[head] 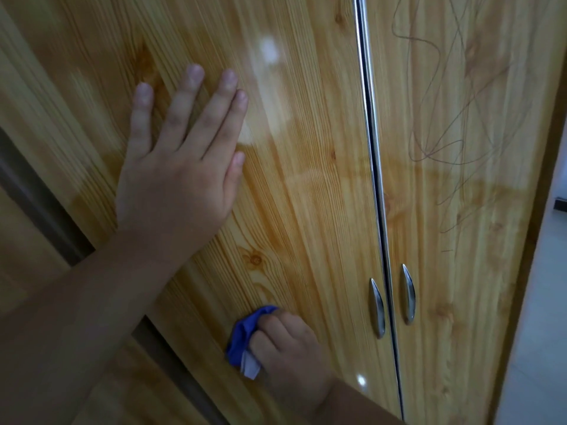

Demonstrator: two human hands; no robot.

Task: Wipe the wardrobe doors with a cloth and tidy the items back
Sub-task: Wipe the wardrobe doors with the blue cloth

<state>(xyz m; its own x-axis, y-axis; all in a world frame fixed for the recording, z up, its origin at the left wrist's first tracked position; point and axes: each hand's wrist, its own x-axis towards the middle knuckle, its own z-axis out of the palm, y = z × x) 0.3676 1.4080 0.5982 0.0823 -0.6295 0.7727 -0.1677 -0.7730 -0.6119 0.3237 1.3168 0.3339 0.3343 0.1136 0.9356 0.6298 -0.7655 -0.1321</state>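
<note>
Head view. Left hand (181,161) flat on left door (300,185), fingers straight, spread, bracing. Right hand (288,354) low on same door, fingers clamped round blue cloth (244,334), cloth against wood, left of handles (378,308). Door runs tall; most of panel lies above cloth. Scribbled right door (460,210) lies right, past seam; right hand nearer. Likely stroke: upward, then rightward.
</note>
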